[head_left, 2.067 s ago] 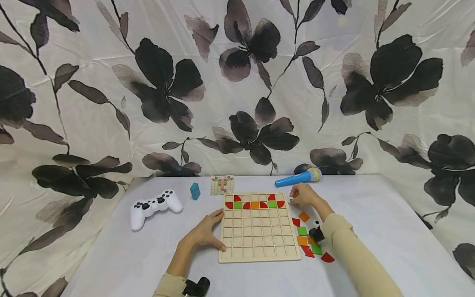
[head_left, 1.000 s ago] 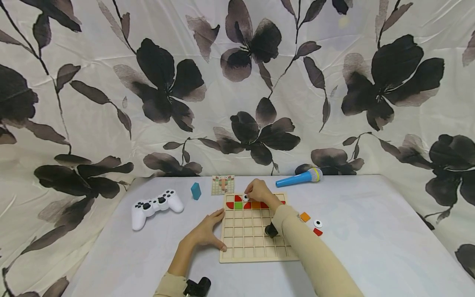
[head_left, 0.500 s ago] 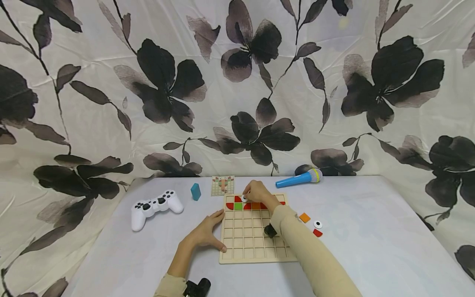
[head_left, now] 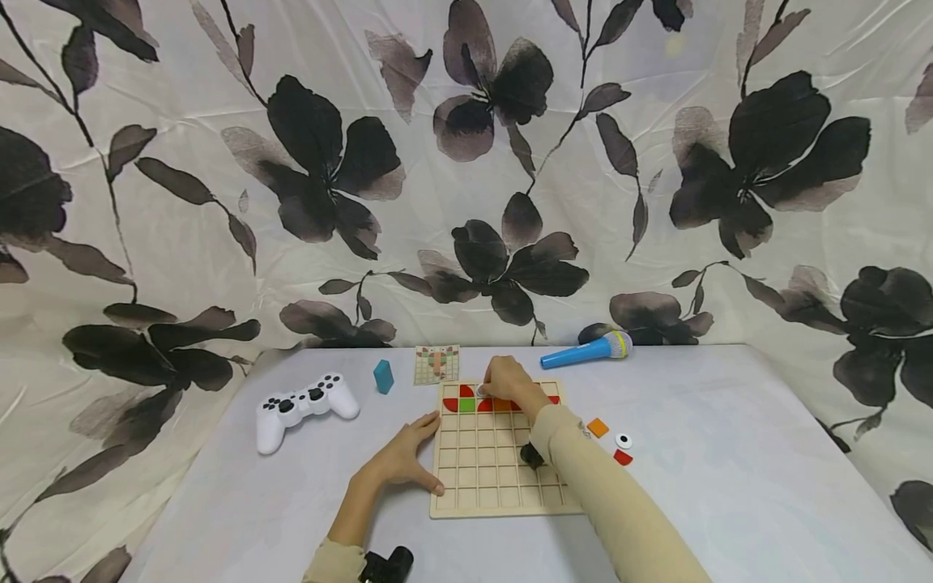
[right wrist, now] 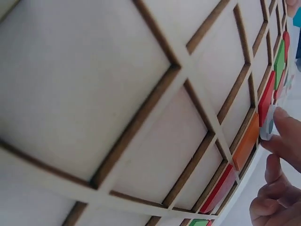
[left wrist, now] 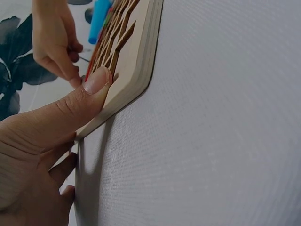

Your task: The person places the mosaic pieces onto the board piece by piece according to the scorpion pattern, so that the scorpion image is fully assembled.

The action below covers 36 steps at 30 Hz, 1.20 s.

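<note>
A pale wooden grid board (head_left: 486,478) lies on the table, with red, green and orange pieces set in its far rows. My left hand (head_left: 397,455) rests along the board's left edge, fingers spread; in the left wrist view its thumb (left wrist: 70,101) presses on the board's rim near a corner. At the far row my right hand (head_left: 510,379) pinches a round white piece with an eye pattern (right wrist: 268,123) between thumb and finger, tilted over a cell in the right wrist view. Close to it sit an orange square (right wrist: 246,143) and a red piece (right wrist: 266,99).
Right of the board lie an orange square (head_left: 598,427), another white eye disc (head_left: 623,440) and a red piece (head_left: 623,457). Behind are a patterned card (head_left: 437,364) and a blue toy microphone (head_left: 583,351). A blue block (head_left: 383,376) and a white game controller (head_left: 306,409) stand left.
My right hand has carried the white eye piece from the board's right side leftward to the far row, where it now stays almost still. My left hand has kept its place.
</note>
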Tool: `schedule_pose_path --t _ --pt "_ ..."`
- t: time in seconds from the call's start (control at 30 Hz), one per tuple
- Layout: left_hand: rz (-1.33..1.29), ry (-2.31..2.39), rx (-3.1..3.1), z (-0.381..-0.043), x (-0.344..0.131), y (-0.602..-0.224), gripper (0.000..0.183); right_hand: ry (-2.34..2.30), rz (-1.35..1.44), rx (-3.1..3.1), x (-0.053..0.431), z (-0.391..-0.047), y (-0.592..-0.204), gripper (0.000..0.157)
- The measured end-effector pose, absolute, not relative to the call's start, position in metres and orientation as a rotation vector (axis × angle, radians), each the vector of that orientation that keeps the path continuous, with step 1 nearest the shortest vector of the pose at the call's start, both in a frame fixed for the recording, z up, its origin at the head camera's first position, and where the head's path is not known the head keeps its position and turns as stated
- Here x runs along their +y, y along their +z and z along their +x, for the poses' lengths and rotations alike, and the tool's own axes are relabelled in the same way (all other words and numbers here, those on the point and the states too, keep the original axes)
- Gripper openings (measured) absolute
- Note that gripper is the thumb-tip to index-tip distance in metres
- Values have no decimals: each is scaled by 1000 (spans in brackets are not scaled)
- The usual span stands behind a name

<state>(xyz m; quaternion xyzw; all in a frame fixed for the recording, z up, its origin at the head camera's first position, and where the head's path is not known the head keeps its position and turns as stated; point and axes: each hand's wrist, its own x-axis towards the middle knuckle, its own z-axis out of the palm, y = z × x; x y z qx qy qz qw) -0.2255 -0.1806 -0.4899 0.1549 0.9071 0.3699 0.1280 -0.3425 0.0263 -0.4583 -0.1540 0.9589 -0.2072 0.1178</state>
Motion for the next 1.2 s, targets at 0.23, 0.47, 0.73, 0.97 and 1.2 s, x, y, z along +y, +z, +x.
schedule_pose_path --t 0.23,0.47,0.73,0.97,1.2 --pt "445 1061 2649 -227 -180 -490 111 -761 -630 2816 46 -337 -454 24" --pt "439 1049 2647 -229 -178 -492 111 -865 -766 2770 110 -325 -445 28" --pt "438 1049 2652 -227 -180 -491 111 -821 -588 2739 185 -290 -440 35" --pt "407 1046 2655 -224 -178 -490 110 -782 -362 2696 227 -269 -447 40" --pt "397 1049 2656 -219 -176 -488 111 -880 -316 2664 244 -259 -463 32"
